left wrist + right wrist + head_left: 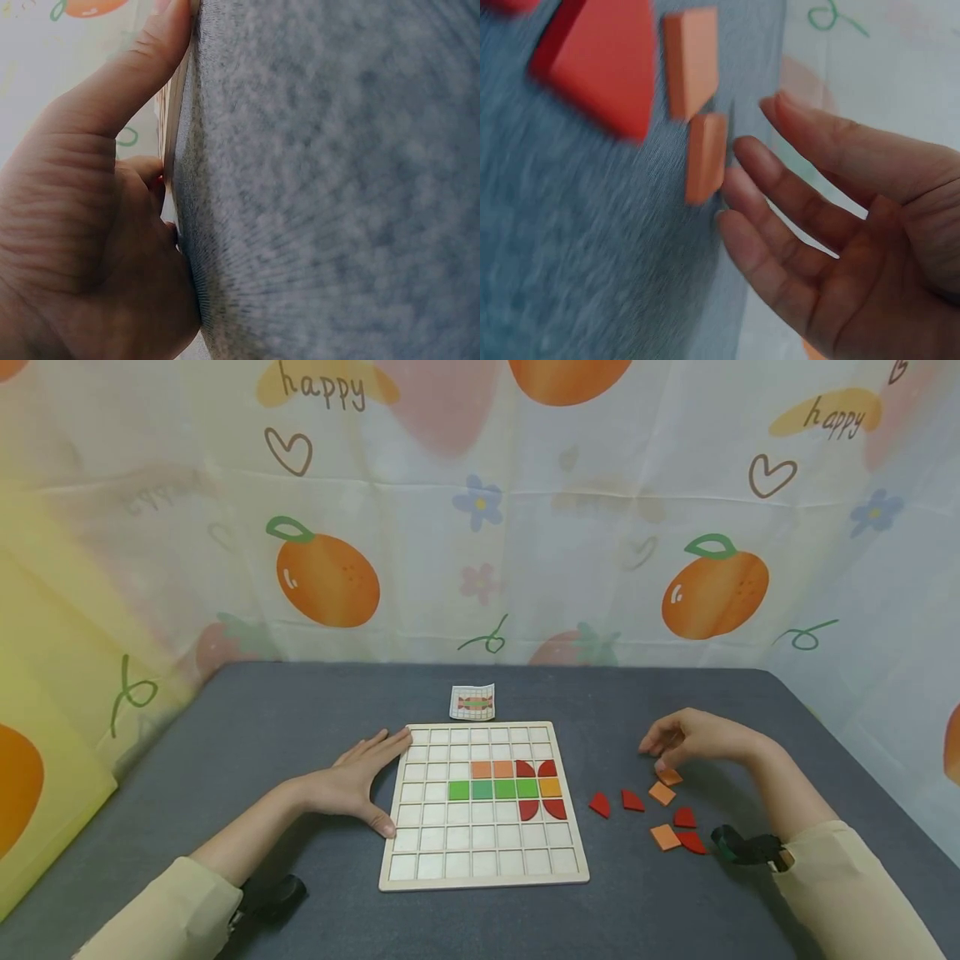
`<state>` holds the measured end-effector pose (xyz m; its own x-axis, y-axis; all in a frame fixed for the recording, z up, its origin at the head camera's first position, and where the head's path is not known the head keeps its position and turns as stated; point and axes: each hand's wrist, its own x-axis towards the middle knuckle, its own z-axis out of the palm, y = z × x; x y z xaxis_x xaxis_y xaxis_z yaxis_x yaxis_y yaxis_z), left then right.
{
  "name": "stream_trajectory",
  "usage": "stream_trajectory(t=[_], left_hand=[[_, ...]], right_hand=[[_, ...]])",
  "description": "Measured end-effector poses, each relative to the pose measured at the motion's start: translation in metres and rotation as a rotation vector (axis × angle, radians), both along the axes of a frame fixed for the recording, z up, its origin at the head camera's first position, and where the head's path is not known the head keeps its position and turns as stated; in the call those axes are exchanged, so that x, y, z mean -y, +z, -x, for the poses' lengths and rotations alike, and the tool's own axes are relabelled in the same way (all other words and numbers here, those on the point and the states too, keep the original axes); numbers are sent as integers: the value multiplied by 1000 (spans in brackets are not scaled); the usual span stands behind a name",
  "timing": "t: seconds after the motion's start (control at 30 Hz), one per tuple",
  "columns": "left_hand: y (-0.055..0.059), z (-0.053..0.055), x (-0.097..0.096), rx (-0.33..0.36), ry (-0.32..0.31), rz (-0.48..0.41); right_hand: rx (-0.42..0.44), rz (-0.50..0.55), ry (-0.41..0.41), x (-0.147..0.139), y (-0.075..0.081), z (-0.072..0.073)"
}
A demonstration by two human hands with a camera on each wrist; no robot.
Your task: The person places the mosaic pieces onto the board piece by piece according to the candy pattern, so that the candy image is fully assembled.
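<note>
A pale wooden grid board (486, 865) lies on the dark table. My left hand (345, 785) spreads along its left side, fingertips at the upper left corner and thumb touching the left edge. On the board, coral, green and orange squares sit among red quarter-round pieces. To the right, my right hand (697, 739) hovers low with loosely bent fingers, its thumb close to an orange square tile (670, 777). In the right wrist view, that tile (706, 157) is beside the fingertips and nothing shows in the grasp. Another orange square tile (662, 793) lies just in front.
Loose red pieces (632, 800) lie right of the board. Closer to the front is an orange square (665, 837) touching a red piece (692, 842). A small printed pattern card (472, 702) rests behind the board. A fruit-printed curtain (420, 568) hangs beyond the table.
</note>
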<state>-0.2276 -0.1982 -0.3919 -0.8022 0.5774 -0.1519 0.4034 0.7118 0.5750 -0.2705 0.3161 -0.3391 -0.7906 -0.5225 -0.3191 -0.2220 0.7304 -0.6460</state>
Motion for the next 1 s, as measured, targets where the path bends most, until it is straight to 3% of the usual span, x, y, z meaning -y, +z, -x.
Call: stream_trajectory(t=[0.2,0.47,1.0], left_hand=[[-1,0,0,3,4,0],[-2,1,1,-4,-4,-2],[-1,0,0,-7,4,1]], right_hand=[[66,35,19,-13,-5,-3],[27,56,58,-18,-11,-4],[-37,7,41,-11,-10,-7]])
